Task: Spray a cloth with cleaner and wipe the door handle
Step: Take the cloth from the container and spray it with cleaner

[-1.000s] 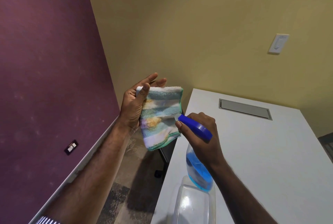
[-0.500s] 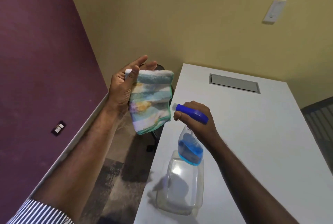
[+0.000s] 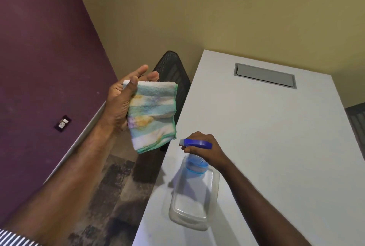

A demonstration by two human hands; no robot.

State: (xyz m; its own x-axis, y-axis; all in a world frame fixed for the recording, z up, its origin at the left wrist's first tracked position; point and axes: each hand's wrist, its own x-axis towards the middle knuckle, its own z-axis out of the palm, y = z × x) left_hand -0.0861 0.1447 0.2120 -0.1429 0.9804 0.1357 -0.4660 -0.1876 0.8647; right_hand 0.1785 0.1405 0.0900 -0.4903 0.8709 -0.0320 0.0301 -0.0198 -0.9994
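Left hand (image 3: pixel 120 105) fingers hold the folded cloth (image 3: pixel 153 115); right hand (image 3: pixel 209 150) fingers grip an unlabelled spray bottle (image 3: pixel 196 163).

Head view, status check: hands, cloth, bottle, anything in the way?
Left hand holds folded cloth up. Right hand grips spray bottle over clear container. Door handle out of view.

Even, moderately bright indoor light from overhead. Soft shadows fall on white table (image 3: pixel 276 127) toward 7 o'clock, under spray bottle (image 3: pixel 195 163) and clear container (image 3: pixel 194 200). Mild glare on container rim and near table edge at 6 o'clock. Bottle body slightly blurred. Wide-angle distortion bends wall lines at 9 and 1 o'clock. Dim floor at 7 o'clock.
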